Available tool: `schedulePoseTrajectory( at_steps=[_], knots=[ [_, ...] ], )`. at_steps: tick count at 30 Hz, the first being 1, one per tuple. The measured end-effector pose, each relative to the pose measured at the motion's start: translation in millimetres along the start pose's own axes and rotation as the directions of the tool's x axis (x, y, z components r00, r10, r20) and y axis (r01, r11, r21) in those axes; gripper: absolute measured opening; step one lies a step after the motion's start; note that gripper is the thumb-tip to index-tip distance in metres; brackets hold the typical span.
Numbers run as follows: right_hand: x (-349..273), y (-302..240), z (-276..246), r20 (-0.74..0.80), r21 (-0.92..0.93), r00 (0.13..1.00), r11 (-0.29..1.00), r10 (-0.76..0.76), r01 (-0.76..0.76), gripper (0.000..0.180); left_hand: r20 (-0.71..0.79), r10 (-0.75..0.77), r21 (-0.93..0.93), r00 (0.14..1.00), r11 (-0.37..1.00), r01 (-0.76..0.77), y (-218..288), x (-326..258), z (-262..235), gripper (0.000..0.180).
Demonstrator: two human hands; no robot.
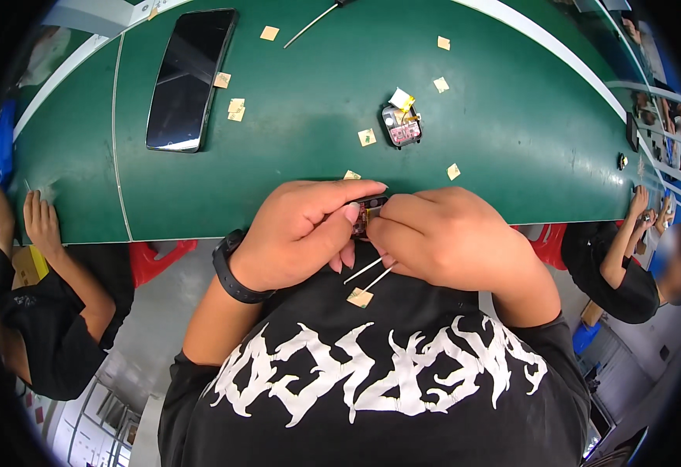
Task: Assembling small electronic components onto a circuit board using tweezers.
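While both hands meet at the table edge [200, 233]:
Left hand [297, 233]: fingers curled, pinching the small dark device [367, 215].
Right hand [449, 237]: fingers closed on the device and tweezers [371, 272].

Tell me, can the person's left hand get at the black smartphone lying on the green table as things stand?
Probably not at once: the left hand is busy pinching a small dark module together with the right hand. The black smartphone lies uncovered, with only small tan stickers beside it.
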State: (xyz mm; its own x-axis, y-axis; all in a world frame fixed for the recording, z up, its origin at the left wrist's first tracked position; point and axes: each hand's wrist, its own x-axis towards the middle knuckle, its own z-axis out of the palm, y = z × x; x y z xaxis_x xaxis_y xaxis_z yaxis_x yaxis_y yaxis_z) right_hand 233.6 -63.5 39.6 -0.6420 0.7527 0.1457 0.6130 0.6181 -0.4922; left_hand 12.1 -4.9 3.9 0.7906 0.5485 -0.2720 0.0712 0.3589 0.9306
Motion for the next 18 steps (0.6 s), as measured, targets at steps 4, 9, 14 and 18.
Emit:
schedulePoseTrajectory(
  at_steps=[4, 9, 14, 18],
  knots=[
    [-0.9, 0.1, -2.9, -0.025, 0.014, 1.000, 1.000, -0.016, 0.016, 0.011, -0.002, 0.018, -0.033, 1.000, 0.999, -0.018, -2.1, -3.3, -1.1, 0.036],
    [-2.8, -2.8, -0.2, -0.185, -0.081, 0.981, 0.996, -0.054, 0.040, 0.012, 0.003, -0.019, -0.116, 1.000, 0.993, 0.019, -0.9, -5.1, -4.2, 0.036],
    [-3.8, -3.6, 5.1, -0.279, -0.142, 0.958, 0.989, -0.068, 0.029, 0.018, -0.013, 0.006, -0.176, 1.000, 0.984, -0.008, -5.2, -9.4, -2.9, 0.038],
    [-3.2, -7.6, 9.3, -0.302, -0.088, 0.953, 0.996, -0.014, -0.013, 0.020, 0.003, 0.021, -0.128, 1.000, 0.991, -0.021, -4.1, -13.1, -2.9, 0.039]
  ],
)
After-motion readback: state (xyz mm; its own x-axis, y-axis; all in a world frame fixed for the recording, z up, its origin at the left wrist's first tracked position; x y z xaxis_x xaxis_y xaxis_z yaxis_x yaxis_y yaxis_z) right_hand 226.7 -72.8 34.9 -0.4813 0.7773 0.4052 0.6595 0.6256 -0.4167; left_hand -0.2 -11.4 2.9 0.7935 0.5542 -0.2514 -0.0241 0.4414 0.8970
